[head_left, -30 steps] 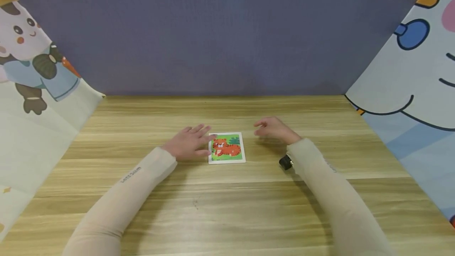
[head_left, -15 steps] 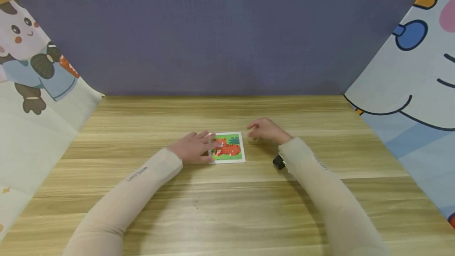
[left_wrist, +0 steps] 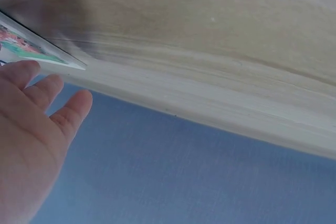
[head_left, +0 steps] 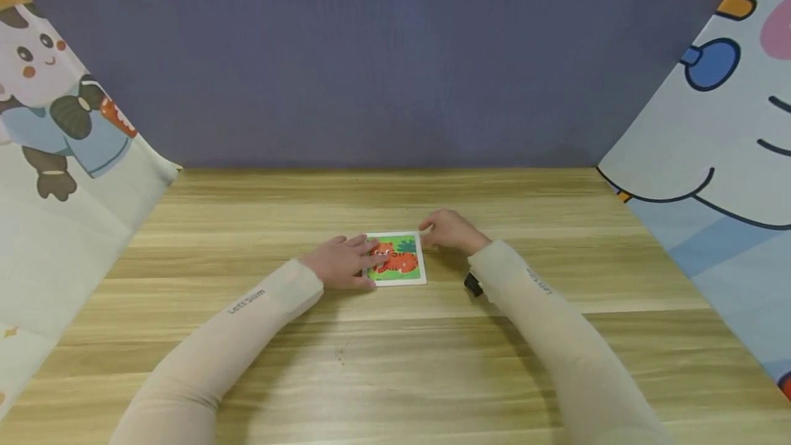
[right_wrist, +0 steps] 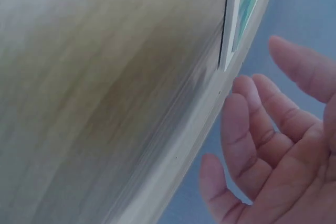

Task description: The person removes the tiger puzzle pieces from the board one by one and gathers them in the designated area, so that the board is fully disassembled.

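A nearly square tiger picture lies flat midway between the bench's left and right edges, the left hand nearer, fingers spread over its left side, the right hand, loosely curled and empty, just beside its far right corner.

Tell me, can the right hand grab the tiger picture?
Probably yes: the right hand is close beside the tiger picture with nothing between, and the left hand covers only its left part.

Room behind the card — left hand, right hand obstruct its sides.
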The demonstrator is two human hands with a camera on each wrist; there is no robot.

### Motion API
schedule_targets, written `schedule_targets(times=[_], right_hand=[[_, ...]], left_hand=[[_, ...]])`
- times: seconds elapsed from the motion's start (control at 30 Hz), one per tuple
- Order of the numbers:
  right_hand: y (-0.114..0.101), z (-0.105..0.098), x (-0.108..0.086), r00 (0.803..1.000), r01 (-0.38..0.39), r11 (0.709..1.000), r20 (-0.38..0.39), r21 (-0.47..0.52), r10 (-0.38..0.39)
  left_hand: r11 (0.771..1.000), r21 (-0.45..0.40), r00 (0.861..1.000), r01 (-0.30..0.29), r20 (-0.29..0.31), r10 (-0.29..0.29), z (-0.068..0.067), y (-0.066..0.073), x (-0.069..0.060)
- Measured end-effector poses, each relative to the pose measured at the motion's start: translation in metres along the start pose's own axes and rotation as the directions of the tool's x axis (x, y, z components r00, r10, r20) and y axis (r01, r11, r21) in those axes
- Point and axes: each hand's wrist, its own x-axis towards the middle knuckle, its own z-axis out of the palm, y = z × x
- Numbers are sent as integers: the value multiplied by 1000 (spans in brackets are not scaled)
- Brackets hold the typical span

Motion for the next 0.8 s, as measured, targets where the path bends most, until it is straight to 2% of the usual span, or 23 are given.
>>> schedule_targets(times=[0.13, 0.3, 0.53, 0.8], right_hand=[[-4, 2, 2, 1000, -15, 999, 19, -28, 15], [-8, 3, 4, 999, -21, 998, 33, -58, 23], [-12, 6, 5, 998, -51, 999, 46, -13, 51], [-18, 8, 6, 996, -73, 997, 51, -35, 75]], left_hand=[[1000, -1, 1000, 3, 18, -3, -1, 1, 1], [1000, 13, 1000, -10, 5, 10, -2, 1, 2], [999, 33, 1000, -10, 4, 10, -3, 3, 3], [1000, 19, 1000, -20, 0, 20, -4, 2, 4]])
